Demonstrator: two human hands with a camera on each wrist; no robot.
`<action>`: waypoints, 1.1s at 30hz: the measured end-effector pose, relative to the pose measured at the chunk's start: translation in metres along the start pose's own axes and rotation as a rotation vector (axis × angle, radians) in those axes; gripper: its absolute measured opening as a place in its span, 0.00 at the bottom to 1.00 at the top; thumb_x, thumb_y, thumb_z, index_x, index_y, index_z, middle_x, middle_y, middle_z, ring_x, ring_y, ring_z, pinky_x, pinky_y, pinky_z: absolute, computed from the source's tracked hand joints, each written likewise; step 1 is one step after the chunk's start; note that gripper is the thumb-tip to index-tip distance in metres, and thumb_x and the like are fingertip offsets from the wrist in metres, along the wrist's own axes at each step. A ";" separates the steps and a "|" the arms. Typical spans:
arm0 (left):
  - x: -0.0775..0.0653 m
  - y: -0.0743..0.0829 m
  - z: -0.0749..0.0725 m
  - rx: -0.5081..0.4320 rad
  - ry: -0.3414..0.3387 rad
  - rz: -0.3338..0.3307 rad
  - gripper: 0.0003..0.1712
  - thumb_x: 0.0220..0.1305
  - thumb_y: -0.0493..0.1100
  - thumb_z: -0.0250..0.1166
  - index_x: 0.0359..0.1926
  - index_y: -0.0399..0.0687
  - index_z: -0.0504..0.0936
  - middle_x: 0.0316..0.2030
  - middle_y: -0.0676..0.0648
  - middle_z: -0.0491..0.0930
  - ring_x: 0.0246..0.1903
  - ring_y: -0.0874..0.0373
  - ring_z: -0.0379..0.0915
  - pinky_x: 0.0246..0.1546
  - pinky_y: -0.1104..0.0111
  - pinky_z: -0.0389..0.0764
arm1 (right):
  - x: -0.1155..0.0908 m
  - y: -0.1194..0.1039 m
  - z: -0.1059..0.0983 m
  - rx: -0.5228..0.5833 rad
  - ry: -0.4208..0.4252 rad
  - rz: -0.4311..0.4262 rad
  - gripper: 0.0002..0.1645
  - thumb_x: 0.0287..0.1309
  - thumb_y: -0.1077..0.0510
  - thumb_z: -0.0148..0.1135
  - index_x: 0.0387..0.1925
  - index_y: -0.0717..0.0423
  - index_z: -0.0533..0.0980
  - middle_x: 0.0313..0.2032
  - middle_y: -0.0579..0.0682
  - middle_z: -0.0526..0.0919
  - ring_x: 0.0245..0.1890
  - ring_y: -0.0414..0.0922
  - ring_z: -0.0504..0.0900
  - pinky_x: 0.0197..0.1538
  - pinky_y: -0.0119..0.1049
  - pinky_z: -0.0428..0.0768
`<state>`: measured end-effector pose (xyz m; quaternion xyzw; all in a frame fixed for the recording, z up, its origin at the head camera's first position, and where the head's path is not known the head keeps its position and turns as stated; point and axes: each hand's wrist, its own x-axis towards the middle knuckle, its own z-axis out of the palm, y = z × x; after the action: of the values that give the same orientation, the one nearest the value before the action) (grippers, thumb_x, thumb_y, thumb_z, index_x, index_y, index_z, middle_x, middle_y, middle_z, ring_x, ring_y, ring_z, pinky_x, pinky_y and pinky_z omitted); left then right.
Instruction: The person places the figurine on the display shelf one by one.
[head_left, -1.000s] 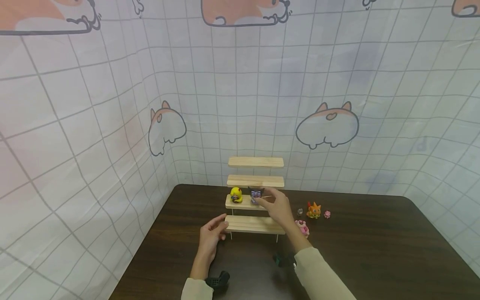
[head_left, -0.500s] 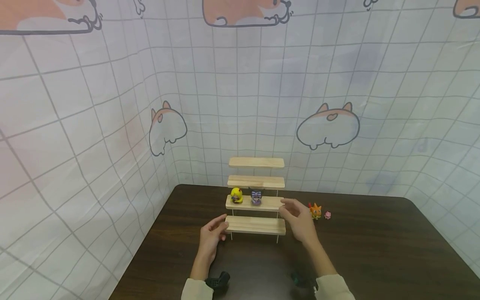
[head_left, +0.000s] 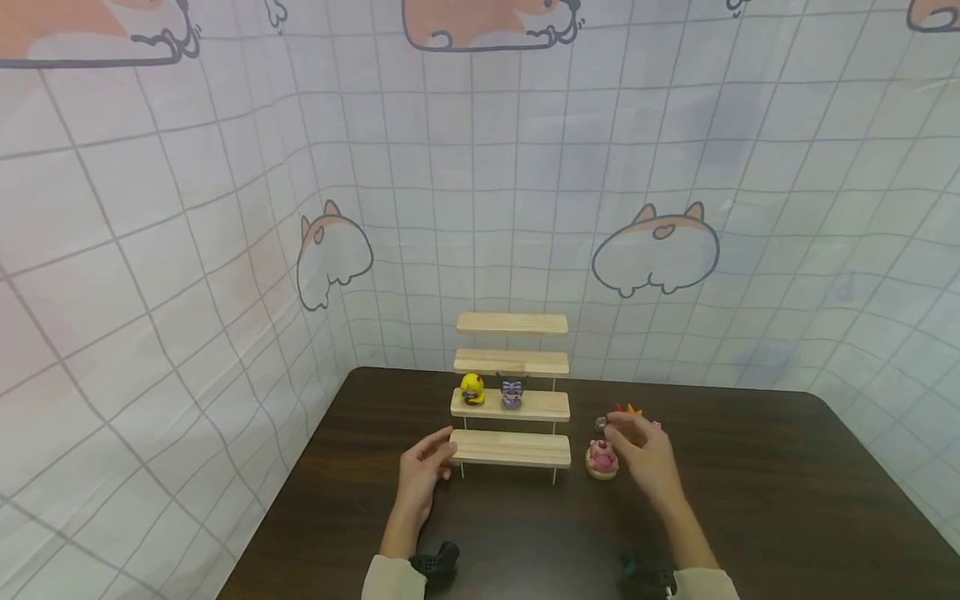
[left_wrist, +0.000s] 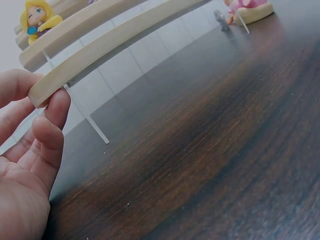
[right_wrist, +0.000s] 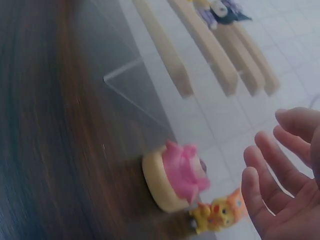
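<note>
My left hand pinches the left end of the lowest board of a wooden tiered display shelf; the left wrist view shows thumb and fingers on the board end. On the second board stand a yellow-haired figurine and, right of it, a purple figurine with black points. My right hand hovers right of the shelf, fingers loosely bent and holding nothing. Just left of it sits a pink bear-like figurine on a cream base. An orange figurine is partly hidden behind the right hand.
A small grey figurine stands near the right fingertips. Part of a small pink figurine shows behind the hand. The dark wooden table meets a grid-patterned cloth backdrop. Thin clear legs hold up the shelf.
My right hand has let go of the purple figurine on the second board and moved right, toward the figurines on the table. My left hand stays at the board end.
</note>
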<state>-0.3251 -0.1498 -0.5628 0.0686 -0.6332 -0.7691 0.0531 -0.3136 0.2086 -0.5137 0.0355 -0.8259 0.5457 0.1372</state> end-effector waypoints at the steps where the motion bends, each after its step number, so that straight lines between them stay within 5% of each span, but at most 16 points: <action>1: 0.000 0.000 0.000 0.005 -0.001 -0.001 0.21 0.65 0.39 0.70 0.59 0.40 0.84 0.35 0.52 0.86 0.28 0.61 0.79 0.24 0.74 0.76 | 0.000 0.002 -0.002 -0.013 0.005 -0.001 0.21 0.69 0.50 0.66 0.56 0.59 0.80 0.50 0.58 0.87 0.42 0.30 0.81 0.46 0.28 0.79; 6: 0.001 0.000 -0.001 0.017 -0.003 0.000 0.22 0.66 0.39 0.70 0.60 0.39 0.83 0.35 0.52 0.86 0.28 0.61 0.80 0.24 0.74 0.76 | 0.002 0.010 -0.011 -0.050 -0.016 0.009 0.23 0.68 0.51 0.67 0.58 0.59 0.79 0.52 0.58 0.86 0.45 0.30 0.80 0.49 0.26 0.77; 15: 0.000 0.001 -0.001 0.012 -0.003 -0.002 0.22 0.65 0.39 0.70 0.59 0.40 0.84 0.35 0.52 0.86 0.28 0.61 0.80 0.24 0.74 0.76 | 0.002 0.024 -0.014 -0.050 -0.138 0.037 0.28 0.66 0.59 0.68 0.64 0.64 0.74 0.58 0.66 0.81 0.50 0.51 0.83 0.44 0.30 0.80; 33: 0.000 -0.001 -0.001 0.016 -0.014 0.001 0.23 0.66 0.39 0.70 0.61 0.40 0.82 0.37 0.52 0.86 0.29 0.61 0.81 0.25 0.74 0.76 | 0.001 0.042 -0.003 -0.060 -0.254 0.093 0.39 0.62 0.56 0.72 0.71 0.60 0.68 0.61 0.68 0.78 0.57 0.61 0.81 0.50 0.39 0.83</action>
<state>-0.3248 -0.1508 -0.5642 0.0631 -0.6396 -0.7646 0.0487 -0.3226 0.2288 -0.5498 0.0619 -0.8533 0.5177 0.0071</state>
